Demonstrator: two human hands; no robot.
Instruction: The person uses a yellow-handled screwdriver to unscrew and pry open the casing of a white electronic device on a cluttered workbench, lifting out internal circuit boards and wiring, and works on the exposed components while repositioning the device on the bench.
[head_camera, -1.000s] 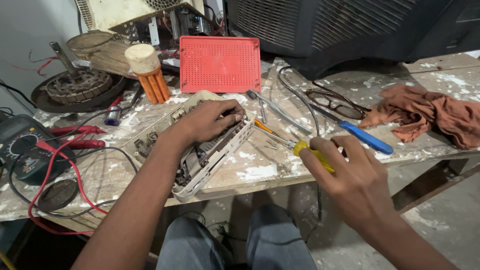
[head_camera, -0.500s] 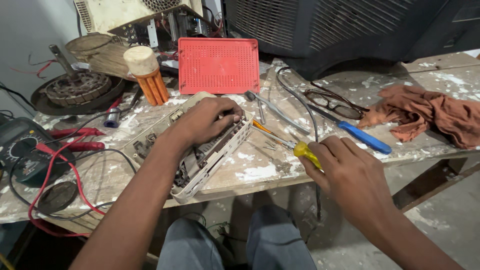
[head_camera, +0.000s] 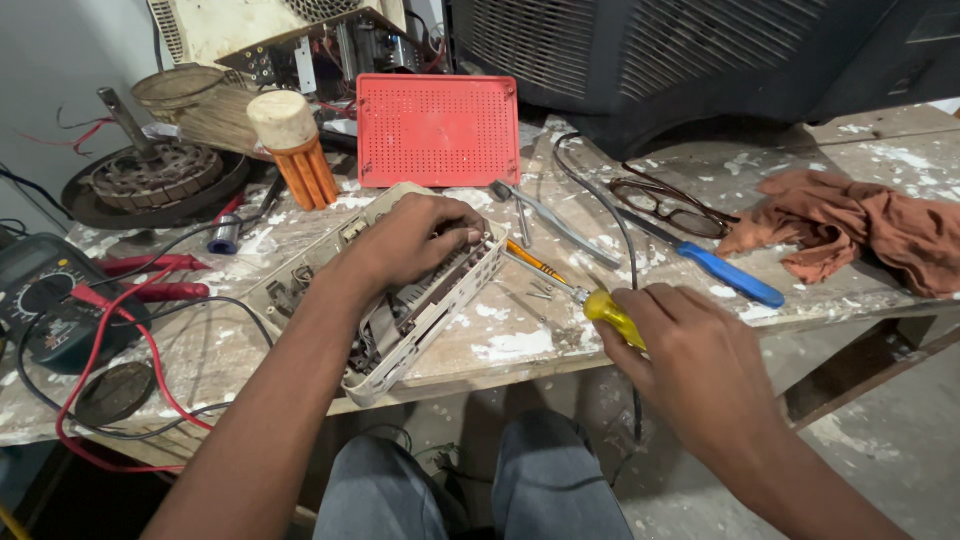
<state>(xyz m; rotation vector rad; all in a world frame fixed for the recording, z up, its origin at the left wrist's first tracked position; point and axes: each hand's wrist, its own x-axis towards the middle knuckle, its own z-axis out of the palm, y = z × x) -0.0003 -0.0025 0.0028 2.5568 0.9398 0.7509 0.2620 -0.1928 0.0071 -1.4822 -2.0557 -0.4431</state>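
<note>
Now r hand (head_camera: 690, 345) is clenched on the yellow-handled screwdriver (head_camera: 600, 310), dropped lower vs 1 s ago; tip has backed off the casing. L hand (head_camera: 415, 240), just beyond and left of it, stays pressed flat on the opened device casing (head_camera: 400, 320), grasping nothing. Loose screws (head_camera: 540, 290) lie between the hands; red perforated cover (head_camera: 437, 130) past l hand, unmoved.

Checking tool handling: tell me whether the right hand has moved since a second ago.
Yes. The right hand, gripping the yellow-handled screwdriver, has dropped toward the table's front edge, away from the blue-handled screwdriver.
</note>
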